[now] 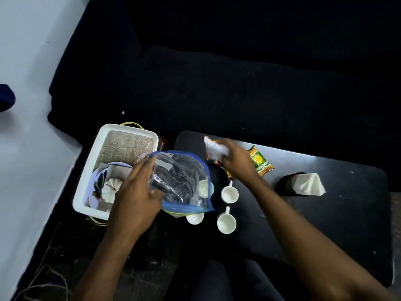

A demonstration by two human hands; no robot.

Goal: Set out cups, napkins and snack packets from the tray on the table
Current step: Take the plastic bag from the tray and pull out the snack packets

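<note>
My left hand (138, 187) grips a clear zip bag with a blue edge (182, 181), held between the white tray (86, 181) and the black table (325, 224). My right hand (236, 161) holds a white and red snack packet (214, 149) above the table's far left part. A green and yellow snack packet (260, 161) lies just right of that hand. Several small white cups (229, 194) stand on the table near the bag; one is partly hidden behind it. A stack of white napkins (308, 184) leans in a dark holder.
The tray holds a woven mat (128, 146), a plate (102, 170) and a white pumpkin-shaped object (110, 189). A dark sofa (238, 72) runs behind the table. Pale floor lies at the left. Twine (43, 285) trails at the lower left.
</note>
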